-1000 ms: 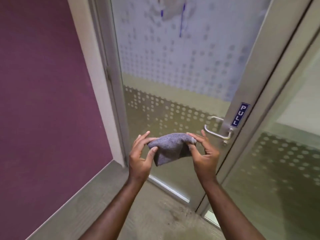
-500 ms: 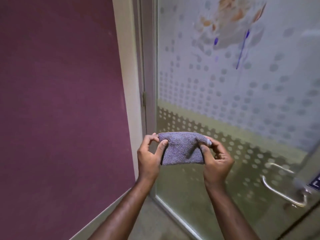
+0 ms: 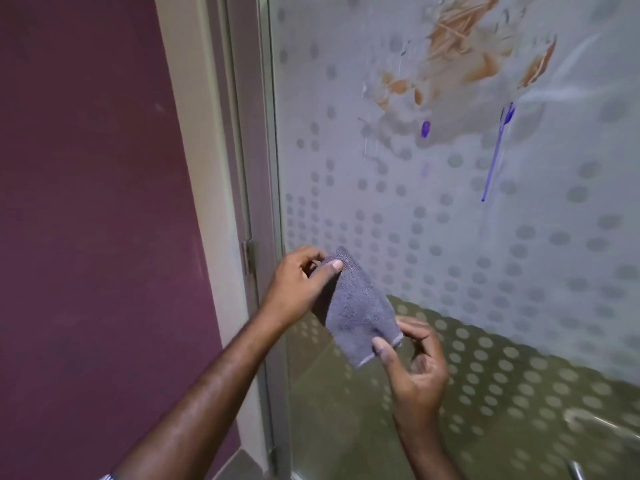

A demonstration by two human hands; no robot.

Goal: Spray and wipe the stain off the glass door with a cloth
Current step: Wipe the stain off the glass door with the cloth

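Cloth point(image 3: 356, 311) sits folded between my hands, below the stain point(image 3: 460, 53) on the glass door point(image 3: 519, 237): left hand point(image 3: 298, 282) pinches the top corner, right hand point(image 3: 415, 362) the bottom. Wiping comes next; I must lift it to the smear.

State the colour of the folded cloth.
Greyish purple terry cloth, pale-edged hem, clearest in the head view.
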